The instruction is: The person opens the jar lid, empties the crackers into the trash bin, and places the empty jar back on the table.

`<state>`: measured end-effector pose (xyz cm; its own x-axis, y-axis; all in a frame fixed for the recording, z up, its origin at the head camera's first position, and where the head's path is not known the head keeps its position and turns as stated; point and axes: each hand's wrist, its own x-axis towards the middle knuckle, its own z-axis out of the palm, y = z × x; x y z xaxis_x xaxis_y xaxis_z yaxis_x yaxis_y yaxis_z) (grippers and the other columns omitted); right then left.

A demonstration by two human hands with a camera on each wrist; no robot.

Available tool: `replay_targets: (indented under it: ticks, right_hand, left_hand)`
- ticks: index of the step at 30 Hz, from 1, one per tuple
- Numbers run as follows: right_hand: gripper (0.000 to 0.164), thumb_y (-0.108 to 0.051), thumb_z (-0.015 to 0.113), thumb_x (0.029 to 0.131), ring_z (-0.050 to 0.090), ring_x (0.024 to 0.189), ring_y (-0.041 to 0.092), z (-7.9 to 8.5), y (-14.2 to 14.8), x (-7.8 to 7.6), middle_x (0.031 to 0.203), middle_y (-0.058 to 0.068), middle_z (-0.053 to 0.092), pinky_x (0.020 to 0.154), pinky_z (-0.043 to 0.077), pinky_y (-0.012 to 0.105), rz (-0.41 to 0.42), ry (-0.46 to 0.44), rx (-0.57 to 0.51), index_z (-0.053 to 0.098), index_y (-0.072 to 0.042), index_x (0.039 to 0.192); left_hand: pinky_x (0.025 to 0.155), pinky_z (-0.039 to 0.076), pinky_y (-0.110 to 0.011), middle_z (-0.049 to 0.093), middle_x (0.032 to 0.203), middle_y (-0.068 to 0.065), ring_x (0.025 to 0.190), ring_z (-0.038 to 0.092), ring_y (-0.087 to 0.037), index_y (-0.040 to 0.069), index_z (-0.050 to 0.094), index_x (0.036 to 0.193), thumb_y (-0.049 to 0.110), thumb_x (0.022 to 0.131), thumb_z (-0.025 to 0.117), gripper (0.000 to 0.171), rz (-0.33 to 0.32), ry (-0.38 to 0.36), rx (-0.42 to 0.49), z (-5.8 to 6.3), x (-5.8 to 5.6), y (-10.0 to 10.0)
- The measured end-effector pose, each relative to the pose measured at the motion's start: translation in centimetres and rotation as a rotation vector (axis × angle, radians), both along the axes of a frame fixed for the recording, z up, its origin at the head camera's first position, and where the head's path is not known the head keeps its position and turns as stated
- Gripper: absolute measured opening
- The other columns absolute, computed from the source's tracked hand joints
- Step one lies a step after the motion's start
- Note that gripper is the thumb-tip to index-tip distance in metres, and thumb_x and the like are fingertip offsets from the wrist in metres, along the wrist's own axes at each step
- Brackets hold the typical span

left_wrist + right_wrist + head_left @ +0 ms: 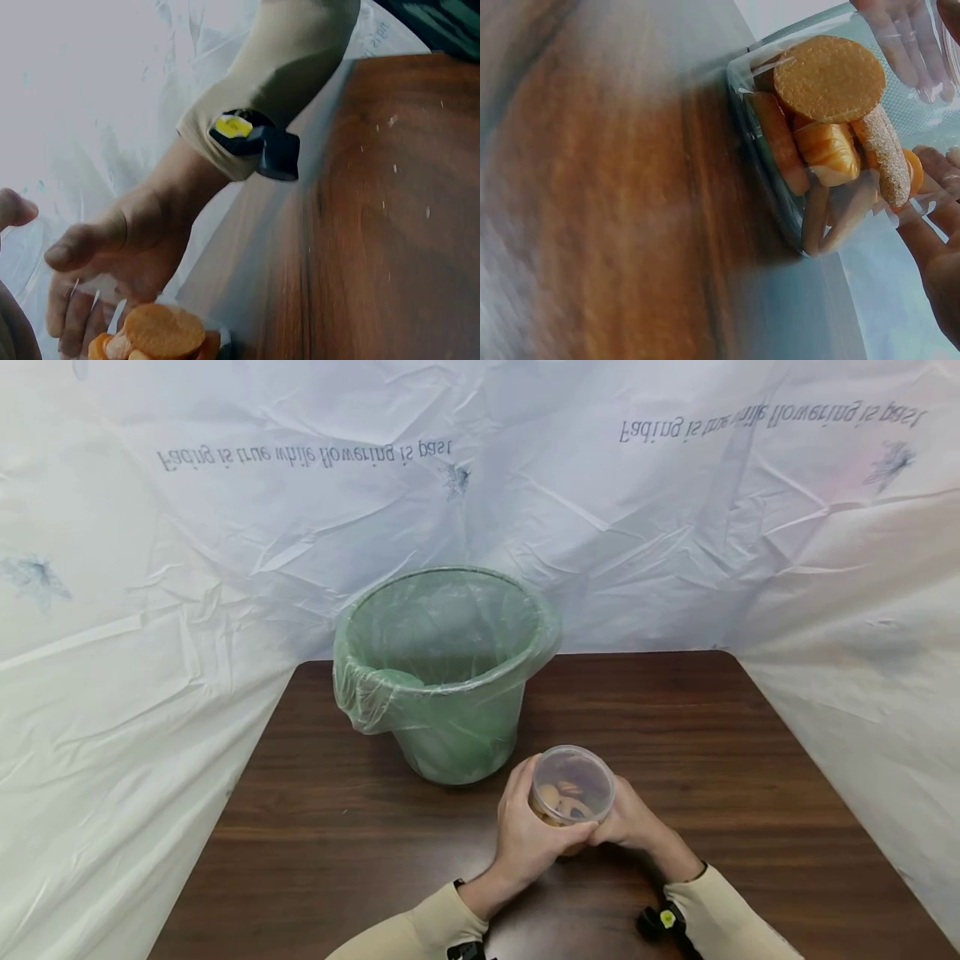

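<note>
In the head view, a clear plastic jar [573, 764] partly filled with cookies stands out in front of the person. The left hand [525, 827] wraps around its left side, thumb across the near side just under the rim. On the right side the right hand [630, 818] also grips the jar, partly hidden by it. Several cookies [829, 79], round and stick-shaped, show through the jar wall in the right wrist view. In the left wrist view the right hand [120, 255] curves behind the jar, whose round cookie [165, 330] shows at the bottom.
A green bin [465, 743] with a see-through liner folded over its rim stands on the brown table [360, 852], behind and left of the jar. Printed white sheeting [525, 477] hangs at the back and sides. A small black camera [656, 922] sits on the right wrist.
</note>
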<state>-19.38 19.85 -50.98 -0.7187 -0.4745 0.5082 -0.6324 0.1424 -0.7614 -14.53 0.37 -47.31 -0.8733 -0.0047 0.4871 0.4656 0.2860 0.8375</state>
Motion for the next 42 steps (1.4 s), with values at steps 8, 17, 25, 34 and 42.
replay_targets:
  ticks: [8, 17, 25, 34, 42]
  right_hand:
    - [0.086, -0.007, 0.085, 0.052, 0.062, 0.103, 0.016, -0.31, -0.42, -0.04, 0.110, 0.029, 0.062, 0.091, 0.050, 0.021, -0.004, 0.057, -0.033, 0.048, 0.015, 0.127]
    - [0.091, -0.012, 0.088, 0.051, 0.062, 0.102, 0.020, 0.18, -0.46, 0.13, 0.112, 0.028, 0.062, 0.089, 0.052, 0.029, -0.045, 0.039, 0.029, 0.048, 0.013, 0.128]
    - [0.095, -0.022, 0.092, 0.054, 0.061, 0.104, 0.030, 0.26, -0.19, 0.05, 0.119, 0.023, 0.063, 0.093, 0.049, 0.027, -0.062, 0.014, 0.071, 0.047, 0.006, 0.133]
    - [0.095, -0.034, 0.092, 0.061, 0.061, 0.105, 0.031, 0.16, -0.17, -0.01, 0.120, 0.022, 0.062, 0.093, 0.050, 0.030, -0.064, 0.011, 0.101, 0.046, 0.005, 0.134]
    - [0.096, -0.043, 0.091, 0.062, 0.061, 0.105, 0.031, 0.09, -0.35, -0.09, 0.120, 0.019, 0.063, 0.095, 0.047, 0.025, -0.077, 0.061, 0.103, 0.047, 0.002, 0.135]
  left_hand:
    - [0.096, 0.049, -0.045, 0.053, 0.134, -0.005, 0.117, 0.056, -0.030, 0.013, 0.048, 0.139, 0.036, 0.056, 0.094, 0.097, 0.009, -0.039, 0.025, -0.01, 0.19, 0.25]
    - [0.097, 0.047, -0.045, 0.053, 0.130, -0.011, 0.115, 0.055, -0.030, 0.006, 0.044, 0.132, 0.027, 0.055, 0.094, 0.093, -0.005, -0.022, 0.080, 0.02, 0.08, 0.62]
    - [0.098, 0.046, -0.046, 0.054, 0.130, -0.013, 0.117, 0.055, -0.031, 0.007, 0.042, 0.133, 0.031, 0.054, 0.095, 0.098, -0.002, -0.071, 0.079, 0.27, 0.10, 0.66]
    - [0.098, 0.044, -0.046, 0.053, 0.131, -0.009, 0.118, 0.054, -0.029, 0.014, 0.038, 0.134, 0.037, 0.053, 0.097, 0.103, -0.007, -0.146, 0.078, 0.39, 0.22, 0.55]
    - [0.099, 0.044, -0.045, 0.050, 0.132, -0.009, 0.119, 0.052, -0.029, 0.011, 0.036, 0.137, 0.034, 0.054, 0.097, 0.106, -0.037, -0.097, 0.040, 0.24, 0.26, 0.29]
